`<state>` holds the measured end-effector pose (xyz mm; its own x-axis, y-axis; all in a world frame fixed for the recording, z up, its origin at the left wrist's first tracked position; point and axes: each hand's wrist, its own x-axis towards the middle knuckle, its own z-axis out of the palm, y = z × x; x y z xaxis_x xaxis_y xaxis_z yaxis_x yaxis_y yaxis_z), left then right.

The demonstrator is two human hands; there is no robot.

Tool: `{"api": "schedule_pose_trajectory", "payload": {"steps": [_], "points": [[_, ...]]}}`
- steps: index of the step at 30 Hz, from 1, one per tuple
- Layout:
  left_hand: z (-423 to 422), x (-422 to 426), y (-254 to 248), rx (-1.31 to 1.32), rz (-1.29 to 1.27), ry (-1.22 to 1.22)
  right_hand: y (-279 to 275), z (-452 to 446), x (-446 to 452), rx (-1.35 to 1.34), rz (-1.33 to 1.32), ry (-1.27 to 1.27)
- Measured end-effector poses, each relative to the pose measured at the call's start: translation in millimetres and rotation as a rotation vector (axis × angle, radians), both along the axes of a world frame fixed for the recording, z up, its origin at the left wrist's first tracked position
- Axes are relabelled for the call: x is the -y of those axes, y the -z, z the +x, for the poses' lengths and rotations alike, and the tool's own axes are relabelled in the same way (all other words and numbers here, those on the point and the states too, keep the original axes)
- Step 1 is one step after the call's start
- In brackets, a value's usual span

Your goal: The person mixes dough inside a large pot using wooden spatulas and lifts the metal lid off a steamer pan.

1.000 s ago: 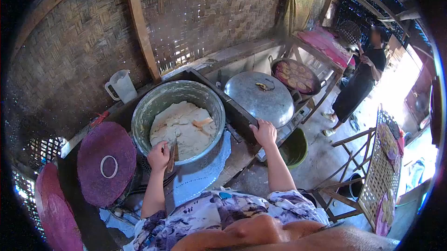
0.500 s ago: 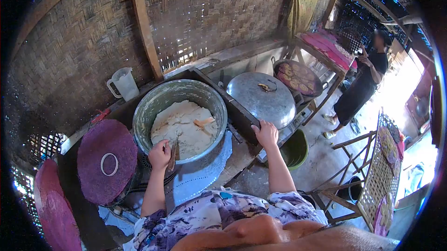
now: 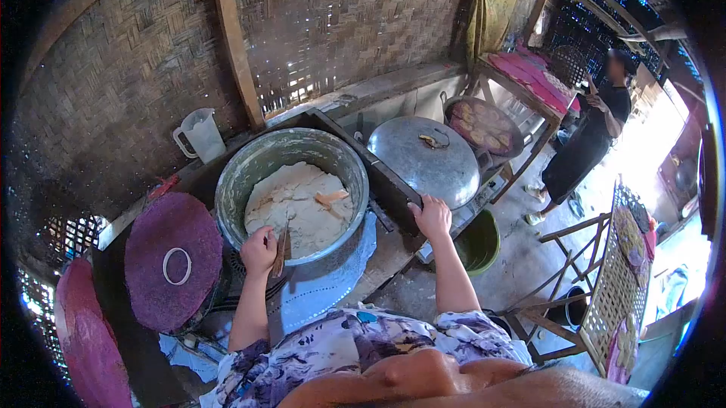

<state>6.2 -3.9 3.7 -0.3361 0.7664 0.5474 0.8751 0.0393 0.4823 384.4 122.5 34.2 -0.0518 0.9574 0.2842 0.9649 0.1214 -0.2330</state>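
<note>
A large metal basin [image 3: 355, 173] holds a mass of pale dough or flour [image 3: 299, 189] with an orange-brown piece [image 3: 331, 198] on it. My left hand [image 3: 259, 251] is closed at the basin's near-left rim; what is inside its curled fingers is hidden. Just to its right, a wooden stick or handle [image 3: 281, 249] leans over the rim into the basin. My right hand [image 3: 432, 217] rests, thumb apart, on the ledge by the near edge of a big round metal lid [image 3: 416, 162]. Nothing shows in that hand.
Left of the basin lie a purple round mat [image 3: 147, 249] with a white ring [image 3: 177, 266] and a plastic jug [image 3: 203, 136]. A green bucket [image 3: 484, 242] stands below right. Beyond are a pan of flat rounds [image 3: 484, 124], a woven rack [image 3: 612, 279] and a standing person [image 3: 586, 143].
Both my hands stay where they were. The standing person's hands have shifted slightly; little else differs.
</note>
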Motion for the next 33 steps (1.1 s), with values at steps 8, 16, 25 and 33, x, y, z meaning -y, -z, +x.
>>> {"api": "schedule_pose_trajectory", "payload": {"steps": [8,16,25,33], "points": [[0.0,0.6,-0.9,-0.011,-0.019,-0.008,-4.4,-0.9,1.5,-0.013,-0.027,0.003],[-1.3,-1.0,3.6,0.004,0.03,0.013,-7.2,-2.4,4.0,-0.012,-0.02,0.02],[0.3,-0.2,2.1,0.004,0.022,-0.009,-3.7,-1.7,1.5,-0.029,0.0,0.006],[0.5,0.2,-0.5,0.031,-0.001,0.003,-4.0,-1.0,1.1,0.0,-0.029,-0.001]]}}
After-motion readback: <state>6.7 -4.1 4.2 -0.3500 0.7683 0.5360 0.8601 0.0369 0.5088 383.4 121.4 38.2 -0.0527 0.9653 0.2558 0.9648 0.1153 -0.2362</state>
